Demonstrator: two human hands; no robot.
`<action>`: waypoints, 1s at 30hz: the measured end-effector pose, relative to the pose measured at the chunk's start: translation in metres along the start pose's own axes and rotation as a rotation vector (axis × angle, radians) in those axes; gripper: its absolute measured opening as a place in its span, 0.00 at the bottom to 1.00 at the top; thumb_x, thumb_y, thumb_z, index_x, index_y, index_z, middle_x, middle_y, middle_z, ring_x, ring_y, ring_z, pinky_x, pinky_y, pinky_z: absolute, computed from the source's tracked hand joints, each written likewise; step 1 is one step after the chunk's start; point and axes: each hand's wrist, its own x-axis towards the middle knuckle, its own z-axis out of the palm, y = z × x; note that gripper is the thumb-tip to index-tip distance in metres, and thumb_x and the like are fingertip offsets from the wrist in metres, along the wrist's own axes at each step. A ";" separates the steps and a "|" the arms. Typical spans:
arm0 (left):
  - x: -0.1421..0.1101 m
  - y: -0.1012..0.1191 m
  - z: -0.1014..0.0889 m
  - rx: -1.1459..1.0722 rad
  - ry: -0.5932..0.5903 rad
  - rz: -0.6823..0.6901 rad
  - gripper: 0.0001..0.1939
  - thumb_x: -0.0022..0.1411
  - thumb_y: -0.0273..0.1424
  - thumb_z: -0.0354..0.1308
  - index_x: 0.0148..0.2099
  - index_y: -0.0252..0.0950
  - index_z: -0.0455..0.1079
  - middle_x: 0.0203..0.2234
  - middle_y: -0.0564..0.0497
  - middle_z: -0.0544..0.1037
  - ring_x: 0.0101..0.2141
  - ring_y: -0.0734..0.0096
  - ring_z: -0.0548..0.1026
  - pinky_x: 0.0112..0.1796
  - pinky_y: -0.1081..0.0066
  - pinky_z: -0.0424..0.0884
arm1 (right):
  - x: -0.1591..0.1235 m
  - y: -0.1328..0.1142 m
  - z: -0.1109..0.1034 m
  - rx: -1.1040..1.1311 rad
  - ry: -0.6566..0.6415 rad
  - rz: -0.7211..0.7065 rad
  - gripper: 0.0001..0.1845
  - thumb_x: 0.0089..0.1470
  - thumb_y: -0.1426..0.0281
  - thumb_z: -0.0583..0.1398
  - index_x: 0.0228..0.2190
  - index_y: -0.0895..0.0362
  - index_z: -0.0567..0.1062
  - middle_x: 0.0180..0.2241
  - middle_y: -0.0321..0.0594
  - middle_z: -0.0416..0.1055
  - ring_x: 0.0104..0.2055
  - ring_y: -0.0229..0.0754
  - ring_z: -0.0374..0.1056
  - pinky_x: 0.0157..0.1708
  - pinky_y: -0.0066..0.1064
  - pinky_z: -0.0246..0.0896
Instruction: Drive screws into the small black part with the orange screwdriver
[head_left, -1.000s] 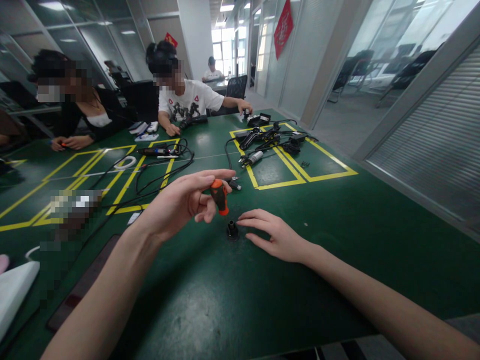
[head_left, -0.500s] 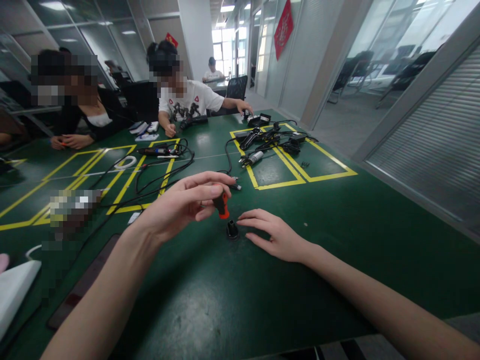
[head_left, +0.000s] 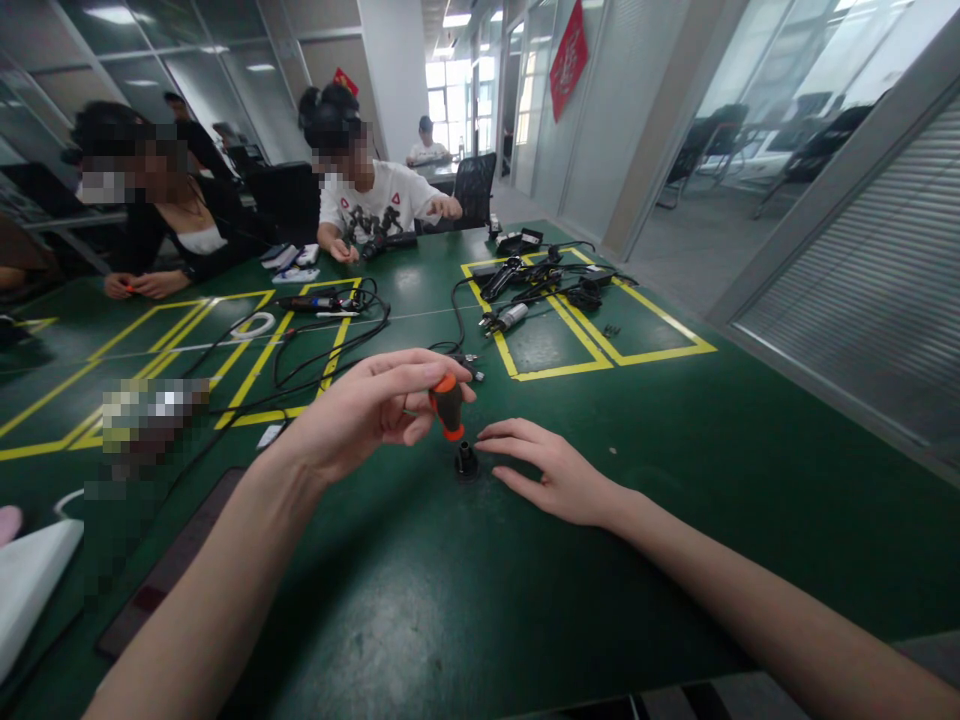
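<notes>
Screwdriver [head_left: 448, 408] points down over small black part [head_left: 466, 462] on green table [head_left: 420, 590], its orange-ended handle gripped between left hand's [head_left: 390, 395] fingers; right hand [head_left: 555, 475] lies just beside the part, fingers apart.

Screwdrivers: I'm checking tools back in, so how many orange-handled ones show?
1 for certain: the screwdriver in the left hand, above the small black part. A seated person in black holds something orange, too small to identify; others may be hidden.
</notes>
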 end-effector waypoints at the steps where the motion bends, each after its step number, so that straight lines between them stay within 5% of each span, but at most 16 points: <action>1: 0.000 0.000 0.000 0.002 0.018 -0.006 0.16 0.53 0.38 0.75 0.39 0.33 0.83 0.32 0.46 0.83 0.18 0.82 0.66 0.18 0.79 0.55 | 0.000 0.000 0.000 0.000 -0.001 0.002 0.16 0.67 0.74 0.58 0.54 0.54 0.75 0.54 0.51 0.76 0.57 0.50 0.74 0.56 0.47 0.74; 7: -0.001 0.001 0.001 0.026 0.032 -0.006 0.17 0.52 0.39 0.76 0.38 0.31 0.82 0.23 0.51 0.76 0.19 0.82 0.65 0.19 0.80 0.55 | 0.000 -0.001 0.000 -0.004 -0.003 0.003 0.16 0.67 0.74 0.58 0.54 0.55 0.76 0.55 0.51 0.75 0.58 0.49 0.73 0.57 0.46 0.73; 13: -0.001 0.001 0.000 -0.025 -0.071 0.032 0.15 0.58 0.38 0.71 0.38 0.33 0.74 0.38 0.45 0.84 0.17 0.80 0.71 0.16 0.79 0.62 | -0.001 0.000 0.001 0.002 0.004 -0.011 0.16 0.67 0.74 0.58 0.54 0.55 0.76 0.55 0.51 0.75 0.58 0.49 0.73 0.57 0.46 0.73; 21: 0.000 0.000 -0.001 -0.025 -0.007 0.000 0.18 0.54 0.35 0.73 0.45 0.33 0.80 0.30 0.52 0.78 0.18 0.84 0.65 0.16 0.80 0.54 | 0.000 -0.001 0.000 0.001 -0.003 -0.006 0.17 0.67 0.74 0.59 0.55 0.55 0.76 0.55 0.51 0.75 0.58 0.49 0.73 0.57 0.45 0.73; 25: -0.001 0.000 -0.001 0.011 0.004 -0.011 0.16 0.54 0.37 0.74 0.39 0.31 0.81 0.21 0.54 0.72 0.19 0.82 0.64 0.18 0.80 0.55 | -0.001 0.000 0.000 0.003 -0.003 -0.002 0.17 0.67 0.74 0.59 0.55 0.54 0.76 0.55 0.50 0.75 0.57 0.49 0.74 0.56 0.46 0.73; 30: 0.000 0.000 0.001 -0.012 -0.083 0.046 0.15 0.61 0.40 0.67 0.40 0.32 0.76 0.38 0.43 0.84 0.20 0.77 0.73 0.18 0.77 0.63 | -0.001 0.001 0.001 -0.002 0.004 -0.014 0.16 0.66 0.74 0.59 0.54 0.55 0.76 0.54 0.51 0.76 0.57 0.50 0.74 0.56 0.46 0.73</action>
